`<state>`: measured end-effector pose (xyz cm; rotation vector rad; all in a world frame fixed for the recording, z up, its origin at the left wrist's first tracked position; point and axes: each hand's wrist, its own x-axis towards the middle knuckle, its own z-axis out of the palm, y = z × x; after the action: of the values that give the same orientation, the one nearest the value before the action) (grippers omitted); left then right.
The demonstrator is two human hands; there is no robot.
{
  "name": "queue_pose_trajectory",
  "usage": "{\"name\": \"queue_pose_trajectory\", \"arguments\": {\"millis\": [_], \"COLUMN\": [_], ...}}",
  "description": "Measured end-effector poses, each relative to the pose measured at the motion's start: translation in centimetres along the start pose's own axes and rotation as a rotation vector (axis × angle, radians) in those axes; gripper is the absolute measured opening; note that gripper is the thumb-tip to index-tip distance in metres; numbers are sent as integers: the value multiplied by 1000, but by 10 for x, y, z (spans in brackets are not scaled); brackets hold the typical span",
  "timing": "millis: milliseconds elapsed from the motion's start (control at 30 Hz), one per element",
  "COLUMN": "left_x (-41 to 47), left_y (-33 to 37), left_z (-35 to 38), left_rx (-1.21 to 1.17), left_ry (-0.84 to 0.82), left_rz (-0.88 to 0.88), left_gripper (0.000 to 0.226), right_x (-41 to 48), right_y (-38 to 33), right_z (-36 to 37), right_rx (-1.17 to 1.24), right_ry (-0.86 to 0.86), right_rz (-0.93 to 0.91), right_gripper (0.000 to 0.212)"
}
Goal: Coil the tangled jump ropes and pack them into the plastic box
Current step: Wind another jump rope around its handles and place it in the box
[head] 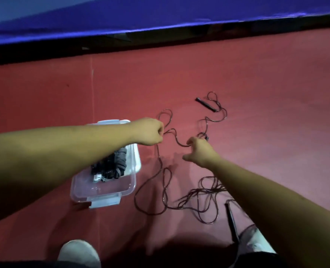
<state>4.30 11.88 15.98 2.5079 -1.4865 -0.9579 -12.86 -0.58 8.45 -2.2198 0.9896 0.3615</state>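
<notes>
Plastic box (pixel 102 193) at 8 o'clock, long axis 6 to 12, holds dark coils. Left hand (pixel 148 131) pinches the jump rope (pixel 177 140) in curled fingers. It sags toward 4 o'clock into the right hand (pixel 199 151), whose fingers curl round it; its tangle lies at 5 o'clock.

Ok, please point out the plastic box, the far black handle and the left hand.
plastic box (pixel 113 185): head view, bare clear bottom.
far black handle (pixel 205 104): head view, mid shaft.
left hand (pixel 150 131): head view, back of hand.
</notes>
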Motion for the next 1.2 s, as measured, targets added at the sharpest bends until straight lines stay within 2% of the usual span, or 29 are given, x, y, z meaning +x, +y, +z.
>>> {"name": "queue_pose_trajectory", "arguments": {"millis": [233,333,400,500,567,633,700,800,933,1067,1200], "left_x": [45,54,59,61,58,55,54,56,62,66,54], "left_y": [49,47,42,29,20,10,1,-7,-11,-3,37], "left_z": [100,155,187,220,233,243,250,249,234,192,116], "left_rx": [72,77,131,215,309,467,582,582,531,226,-159], "left_ry": [-275,-346,-395,-453,-483,-442,-384,-339,-334,-138,38], "left_rz": [32,23,31,92,180,281,360,419,366,228,197], "left_gripper": [23,26,29,55,75,82,70,31,10,9,10], "right_x": [-20,-23,-23,-21,-19,-16,-10,1,14,22,1], "right_y": [85,105,116,129,137,139,140,144,132,123,95], "right_z": [26,51,67,87,96,100,101,100,63,13,-41], "right_rx": [-96,-176,-226,-284,-332,-371,-358,-255,-223,-359,-474], "right_ry": [-145,-235,-289,-303,-293,-294,-267,-255,-205,-162,-334], "right_rz": [125,100,82,44,6,11,22,30,31,74,147], "right_gripper": [84,67,63,66,59,47,38,27,20,28,50]}}
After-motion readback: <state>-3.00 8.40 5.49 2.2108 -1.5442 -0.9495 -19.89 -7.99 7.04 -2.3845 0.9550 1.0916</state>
